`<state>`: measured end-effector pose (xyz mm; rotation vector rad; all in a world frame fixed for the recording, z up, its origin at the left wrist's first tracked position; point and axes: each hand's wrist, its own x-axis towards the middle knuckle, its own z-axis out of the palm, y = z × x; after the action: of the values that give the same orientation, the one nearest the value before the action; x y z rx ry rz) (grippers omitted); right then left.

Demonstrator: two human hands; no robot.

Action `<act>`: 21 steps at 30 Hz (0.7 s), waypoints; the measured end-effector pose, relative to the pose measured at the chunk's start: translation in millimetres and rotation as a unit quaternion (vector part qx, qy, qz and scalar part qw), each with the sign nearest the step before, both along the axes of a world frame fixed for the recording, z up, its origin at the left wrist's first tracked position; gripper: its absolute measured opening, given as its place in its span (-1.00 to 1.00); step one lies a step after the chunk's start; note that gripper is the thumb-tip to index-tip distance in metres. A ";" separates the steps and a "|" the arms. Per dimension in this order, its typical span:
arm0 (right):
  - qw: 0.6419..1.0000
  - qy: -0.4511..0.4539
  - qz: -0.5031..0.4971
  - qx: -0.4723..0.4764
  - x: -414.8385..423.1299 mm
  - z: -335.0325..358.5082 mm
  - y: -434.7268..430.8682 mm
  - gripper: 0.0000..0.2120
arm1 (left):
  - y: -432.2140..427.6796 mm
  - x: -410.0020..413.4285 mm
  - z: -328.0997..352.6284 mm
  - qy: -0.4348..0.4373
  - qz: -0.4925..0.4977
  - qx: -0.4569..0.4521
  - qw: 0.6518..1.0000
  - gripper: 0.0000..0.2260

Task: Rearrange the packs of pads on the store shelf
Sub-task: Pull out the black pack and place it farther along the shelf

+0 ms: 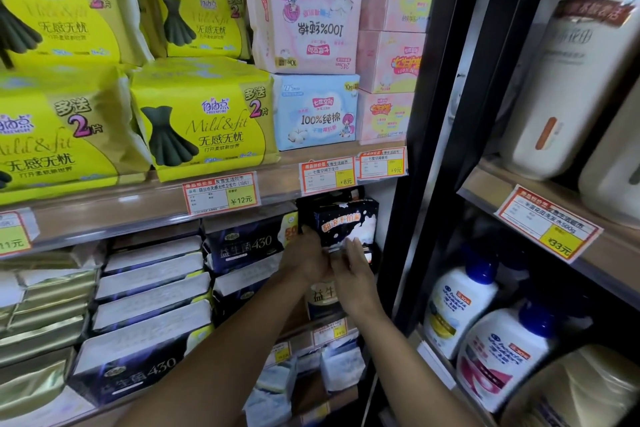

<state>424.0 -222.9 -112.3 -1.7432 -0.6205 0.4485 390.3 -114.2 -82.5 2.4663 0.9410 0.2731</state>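
Item: dark pack, right end of middle shelf, under price rail. Left hand and right hand — fingers closed on its lower edge. Risk: pack snags rail, slips — topples black pack below.

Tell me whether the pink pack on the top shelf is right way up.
Upside down: the pink pack shows inverted printing, unlike the blue pack beneath it.

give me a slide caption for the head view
Both hands hold a dark pack at the second shelf's right end, below yellow packs.
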 end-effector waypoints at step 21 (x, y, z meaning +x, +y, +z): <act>0.997 -0.034 0.022 -0.059 -8.3 -18.4 -9.2 -0.39 | 7.6 -17.6 -10.2 -0.039 -0.015 0.034 0.999 -0.77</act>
<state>415.6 -232.1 -130.7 -1.8659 -0.6940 0.4665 372.7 -106.6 -92.7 2.5099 0.8740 0.3936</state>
